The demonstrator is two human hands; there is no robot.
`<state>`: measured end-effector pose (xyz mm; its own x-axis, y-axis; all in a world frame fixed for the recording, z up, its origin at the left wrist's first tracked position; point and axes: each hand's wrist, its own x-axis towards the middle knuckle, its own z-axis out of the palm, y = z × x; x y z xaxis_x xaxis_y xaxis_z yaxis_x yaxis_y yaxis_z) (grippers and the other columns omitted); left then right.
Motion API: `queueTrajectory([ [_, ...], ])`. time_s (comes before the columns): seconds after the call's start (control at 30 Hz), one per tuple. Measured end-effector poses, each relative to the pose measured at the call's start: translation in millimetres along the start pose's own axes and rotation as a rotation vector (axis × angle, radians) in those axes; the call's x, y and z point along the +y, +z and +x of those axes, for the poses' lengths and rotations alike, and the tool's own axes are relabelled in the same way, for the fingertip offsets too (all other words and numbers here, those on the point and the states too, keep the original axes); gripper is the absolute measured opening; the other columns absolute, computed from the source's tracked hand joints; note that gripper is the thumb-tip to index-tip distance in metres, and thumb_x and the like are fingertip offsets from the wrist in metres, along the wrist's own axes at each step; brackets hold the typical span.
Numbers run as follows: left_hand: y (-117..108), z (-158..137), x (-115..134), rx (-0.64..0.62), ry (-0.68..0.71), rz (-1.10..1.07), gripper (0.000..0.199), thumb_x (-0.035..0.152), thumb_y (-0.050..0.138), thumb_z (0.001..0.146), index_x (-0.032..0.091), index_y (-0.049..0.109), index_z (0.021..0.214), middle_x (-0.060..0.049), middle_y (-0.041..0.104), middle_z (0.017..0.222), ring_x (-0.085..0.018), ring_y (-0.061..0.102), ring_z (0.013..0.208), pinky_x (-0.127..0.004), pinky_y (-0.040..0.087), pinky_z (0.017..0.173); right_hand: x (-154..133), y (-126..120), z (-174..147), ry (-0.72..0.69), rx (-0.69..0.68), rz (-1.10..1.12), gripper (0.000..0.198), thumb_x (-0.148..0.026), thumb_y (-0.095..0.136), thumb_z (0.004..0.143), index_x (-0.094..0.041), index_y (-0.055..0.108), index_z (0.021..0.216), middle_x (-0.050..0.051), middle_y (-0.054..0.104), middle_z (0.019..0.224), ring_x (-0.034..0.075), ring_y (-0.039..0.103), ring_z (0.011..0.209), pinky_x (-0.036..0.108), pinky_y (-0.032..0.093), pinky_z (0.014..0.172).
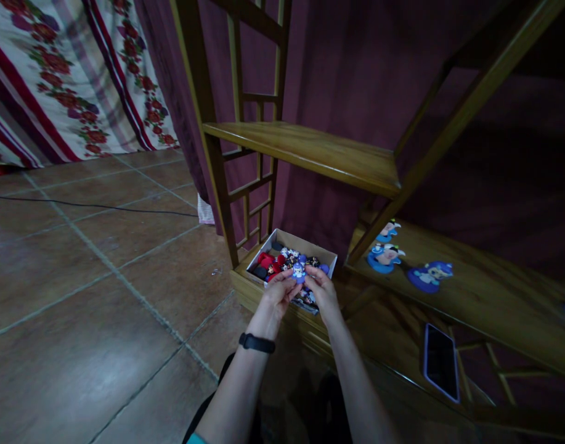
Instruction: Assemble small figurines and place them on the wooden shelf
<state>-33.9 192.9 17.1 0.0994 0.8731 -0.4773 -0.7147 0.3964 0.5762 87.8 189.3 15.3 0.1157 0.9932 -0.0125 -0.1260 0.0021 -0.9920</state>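
Between the fingers of both my hands is a small blue-and-white figurine point(299, 272). My left hand point(279, 290), below a dark wristband point(257, 343), grips its left side. On its other side the fingers of my right hand point(322, 288) close on it. Just beneath and behind the hands sits an open cardboard box point(326, 254) on the low wooden ledge. Several figurines lie jumbled in it, among them red ones point(270, 264) at the left and black-and-white ones. My hands hide part of the box's front.
A wooden shelf board point(305, 151) juts out above the box. On the shelf to the right stand several figurines on blue bases, such as a purple-blue one point(430, 275). A dark-screened phone or tablet point(441, 362) lies lower right. A black cable point(92, 206) crosses the tiled floor.
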Motion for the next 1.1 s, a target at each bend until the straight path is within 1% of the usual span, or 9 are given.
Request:
queueTrajectory([
  [0.07, 1, -1, 0, 0.009, 0.009, 0.002, 0.029, -0.005, 0.059, 0.070, 0.012, 0.057, 0.093, -0.002, 0.064, 0.066, -0.011, 0.064, 0.057, -0.025, 0.056, 0.065, 0, 1, 0, -0.010, 0.005, 0.010, 0.036, -0.038, 0.067, 0.065, -0.023, 0.066, 0.097, 0.004, 0.069, 0.099, 0.023, 0.062, 0.096, 0.037, 0.048, 0.086],
  [0.2, 3, -3, 1, 0.016, 0.020, -0.013, 0.028, -0.006, 0.058, 0.069, 0.011, 0.056, 0.092, -0.004, 0.065, 0.068, -0.013, 0.065, 0.061, -0.025, 0.056, 0.065, 3, 2, 1, 0.010, 0.010, 0.008, 0.040, -0.039, 0.068, 0.065, -0.023, 0.065, 0.101, 0.005, 0.068, 0.101, 0.024, 0.062, 0.096, 0.037, 0.050, 0.083],
  [0.37, 5, -4, 2, 0.033, 0.026, -0.029, 0.030, -0.005, 0.061, 0.068, 0.011, 0.057, 0.094, -0.005, 0.066, 0.073, -0.013, 0.065, 0.064, -0.024, 0.056, 0.065, 0, 4, -1, 0.061, -0.026, 0.025, 0.049, -0.037, 0.071, 0.062, -0.022, 0.062, 0.108, 0.004, 0.070, 0.095, 0.024, 0.064, 0.092, 0.038, 0.050, 0.081],
  [0.5, 6, -5, 3, -0.011, 0.024, -0.010, 0.029, -0.005, 0.061, 0.068, 0.009, 0.059, 0.093, -0.008, 0.067, 0.076, -0.013, 0.066, 0.067, -0.022, 0.055, 0.068, -1, 5, -3, 0.096, -0.046, 0.022, 0.054, -0.036, 0.071, 0.061, -0.022, 0.060, 0.111, 0.003, 0.071, 0.089, 0.023, 0.065, 0.087, 0.037, 0.051, 0.078],
  [0.6, 7, -6, 5, -0.037, 0.015, -0.003, 0.027, -0.004, 0.061, 0.069, 0.008, 0.061, 0.093, -0.009, 0.068, 0.078, -0.013, 0.066, 0.067, -0.021, 0.055, 0.067, 2, 3, -1, 0.083, -0.036, 0.016, 0.053, -0.038, 0.070, 0.062, -0.022, 0.060, 0.112, 0.004, 0.071, 0.089, 0.023, 0.065, 0.086, 0.037, 0.052, 0.076],
  [0.73, 7, -7, 7, -0.023, 0.000, -0.019, 0.017, 0.005, 0.058, 0.076, 0.008, 0.062, 0.092, -0.009, 0.068, 0.076, -0.013, 0.066, 0.064, -0.022, 0.056, 0.064, 7, -1, 3, 0.040, -0.034, 0.054, 0.051, -0.037, 0.070, 0.064, -0.023, 0.060, 0.112, 0.004, 0.069, 0.103, 0.024, 0.063, 0.095, 0.037, 0.051, 0.080],
  [0.87, 7, -7, 9, -0.003, 0.008, -0.028, 0.010, 0.007, 0.057, 0.078, 0.010, 0.061, 0.086, -0.007, 0.067, 0.071, -0.012, 0.065, 0.059, -0.023, 0.056, 0.062, 13, -4, 4, 0.056, -0.082, 0.102, 0.047, -0.037, 0.067, 0.068, -0.026, 0.060, 0.113, 0.002, 0.065, 0.114, 0.024, 0.059, 0.105, 0.039, 0.049, 0.087],
  [0.97, 6, -6, 8, 0.005, 0.014, -0.029, 0.009, 0.004, 0.056, 0.077, 0.010, 0.060, 0.083, -0.007, 0.066, 0.069, -0.011, 0.064, 0.057, -0.021, 0.055, 0.060, 16, -4, 4, 0.085, -0.110, 0.154, 0.046, -0.036, 0.066, 0.069, -0.026, 0.060, 0.113, 0.002, 0.064, 0.116, 0.024, 0.057, 0.110, 0.041, 0.045, 0.092],
  [1.1, 5, -4, 7, 0.011, 0.014, -0.036, 0.013, 0.000, 0.058, 0.074, 0.010, 0.059, 0.083, -0.006, 0.066, 0.069, -0.012, 0.065, 0.060, -0.022, 0.056, 0.062, 14, -3, 5, 0.120, -0.141, 0.270, 0.043, -0.033, 0.067, 0.068, -0.025, 0.062, 0.110, 0.003, 0.066, 0.113, 0.025, 0.057, 0.110, 0.043, 0.042, 0.095],
])
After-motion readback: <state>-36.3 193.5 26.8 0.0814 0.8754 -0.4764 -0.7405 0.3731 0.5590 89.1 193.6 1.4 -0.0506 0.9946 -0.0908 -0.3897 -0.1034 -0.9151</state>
